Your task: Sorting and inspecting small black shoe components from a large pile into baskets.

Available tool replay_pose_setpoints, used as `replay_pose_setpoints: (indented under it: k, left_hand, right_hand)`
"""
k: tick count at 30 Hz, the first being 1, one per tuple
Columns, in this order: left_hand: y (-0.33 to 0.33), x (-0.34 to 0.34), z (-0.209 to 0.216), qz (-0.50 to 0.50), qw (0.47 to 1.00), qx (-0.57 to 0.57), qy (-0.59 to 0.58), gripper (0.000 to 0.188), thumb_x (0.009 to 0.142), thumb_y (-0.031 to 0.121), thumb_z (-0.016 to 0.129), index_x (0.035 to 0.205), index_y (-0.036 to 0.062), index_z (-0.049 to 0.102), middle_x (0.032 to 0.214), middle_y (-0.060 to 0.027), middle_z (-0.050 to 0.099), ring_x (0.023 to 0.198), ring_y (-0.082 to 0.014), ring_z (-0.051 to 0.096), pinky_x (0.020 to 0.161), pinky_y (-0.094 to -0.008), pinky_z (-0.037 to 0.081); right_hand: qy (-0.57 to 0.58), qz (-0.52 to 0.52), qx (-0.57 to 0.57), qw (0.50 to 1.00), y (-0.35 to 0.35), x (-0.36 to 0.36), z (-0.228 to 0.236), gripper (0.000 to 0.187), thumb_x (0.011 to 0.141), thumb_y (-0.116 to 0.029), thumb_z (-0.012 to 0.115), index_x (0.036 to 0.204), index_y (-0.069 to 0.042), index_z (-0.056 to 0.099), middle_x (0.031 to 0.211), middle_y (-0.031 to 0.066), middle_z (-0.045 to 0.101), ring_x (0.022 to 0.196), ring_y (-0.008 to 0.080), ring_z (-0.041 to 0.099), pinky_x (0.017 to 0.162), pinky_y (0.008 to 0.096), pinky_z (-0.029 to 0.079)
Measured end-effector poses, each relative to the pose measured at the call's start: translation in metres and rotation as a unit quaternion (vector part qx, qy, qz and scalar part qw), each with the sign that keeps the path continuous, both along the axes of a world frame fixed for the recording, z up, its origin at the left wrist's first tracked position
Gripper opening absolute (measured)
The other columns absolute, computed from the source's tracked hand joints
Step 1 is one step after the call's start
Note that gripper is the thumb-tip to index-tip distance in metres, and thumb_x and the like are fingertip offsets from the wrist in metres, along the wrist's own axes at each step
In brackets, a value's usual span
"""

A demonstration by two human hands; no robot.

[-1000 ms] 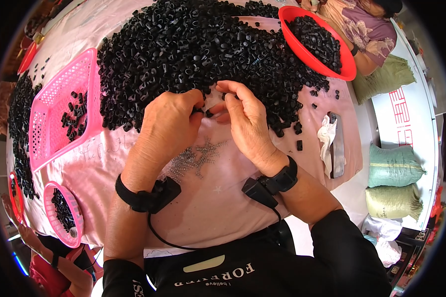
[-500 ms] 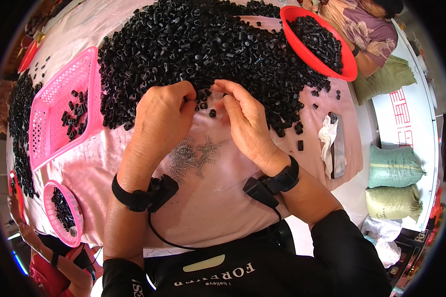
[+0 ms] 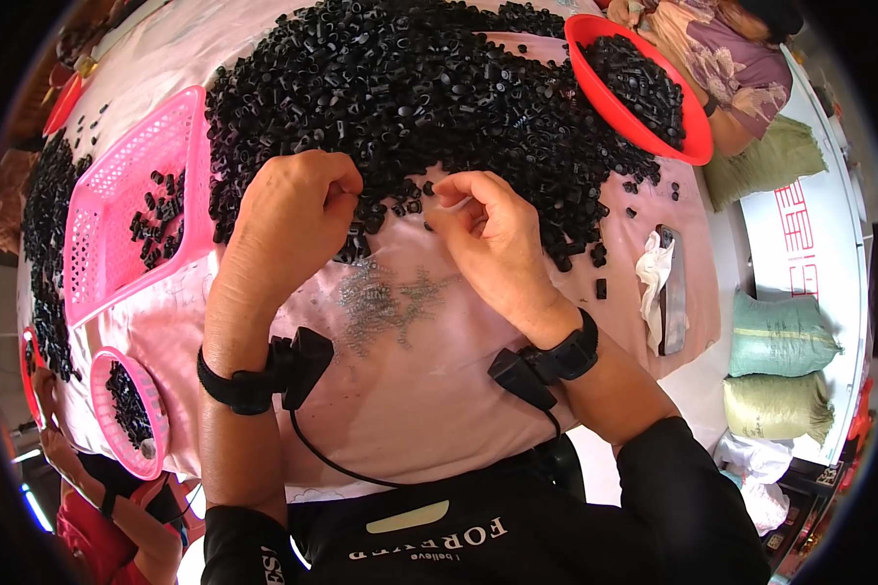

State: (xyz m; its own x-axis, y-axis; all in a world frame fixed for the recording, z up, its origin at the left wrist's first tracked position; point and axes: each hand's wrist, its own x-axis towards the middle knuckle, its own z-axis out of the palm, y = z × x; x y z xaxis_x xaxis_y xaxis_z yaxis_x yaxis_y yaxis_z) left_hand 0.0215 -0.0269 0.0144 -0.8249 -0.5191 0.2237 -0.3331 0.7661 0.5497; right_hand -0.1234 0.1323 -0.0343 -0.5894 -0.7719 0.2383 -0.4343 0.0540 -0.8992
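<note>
A broad heap of small black plastic caps or sleeves (image 3: 400,88) fills the far middle of the table. At its near edge is my left hand (image 3: 298,210), its fingers closed and curled inward; what they hold, if anything, is hidden. My right hand (image 3: 502,234) faces it across a short gap, thumb and fingers bent together. A few loose black pieces (image 3: 407,206) lie between the hands, one close to the right thumb tip. On the cloth nearer me, small metal springs (image 3: 379,304) are spread in a loose patch. Both wrists wear black bands with small boxes.
A pink mesh basket (image 3: 198,166) with some black pieces stands left, a round pink basket (image 3: 98,385) below it. Far right, a red bowl (image 3: 704,146) holds more beside a co-worker (image 3: 746,68). A phone (image 3: 671,312) with white tissue lies right; filled sacks (image 3: 780,336) stand beyond.
My hands have drawn a little apart, the left one moving left and the right one slightly right. My right fingers have curled in more. The whole view has shifted slightly.
</note>
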Motion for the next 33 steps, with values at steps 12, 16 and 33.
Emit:
replay_pose_setpoints:
  k: [12,16,33]
  left_hand:
    - [0.02,-0.003,-0.001,0.001,0.993,-0.067,-0.099,0.01,0.073,0.011,0.075,0.079,0.0033,0.074,0.077,-0.0149,0.069,0.075,-0.0332,0.069,0.067,-0.0404,0.054]
    - [0.03,-0.007,-0.004,0.011,0.988,-0.099,-0.114,0.011,0.072,0.011,0.075,0.08,0.0043,0.073,0.08,-0.0132,0.066,0.079,-0.0349,0.067,0.07,-0.0434,0.053]
    - [0.032,-0.019,0.004,-0.014,0.986,0.161,0.05,0.012,0.083,0.0,0.068,0.095,-0.0028,0.07,0.078,-0.0102,0.072,0.073,-0.013,0.07,0.067,-0.0275,0.055]
  right_hand:
    - [0.14,0.029,-0.002,0.99,0.0,-0.004,-0.007,0.013,0.082,0.002,0.072,0.095,0.0,0.07,0.086,0.0134,0.067,0.074,0.0263,0.07,0.066,0.0352,0.055]
    - [0.056,0.024,-0.026,0.998,-0.003,-0.001,-0.004,0.012,0.086,0.002,0.07,0.098,0.002,0.069,0.088,0.0132,0.07,0.074,0.0234,0.071,0.067,0.0324,0.056]
    - [-0.169,0.095,-0.06,0.979,-0.003,0.002,-0.001,0.015,0.094,-0.002,0.069,0.108,0.005,0.069,0.098,0.0075,0.072,0.085,0.0114,0.071,0.072,0.0238,0.058]
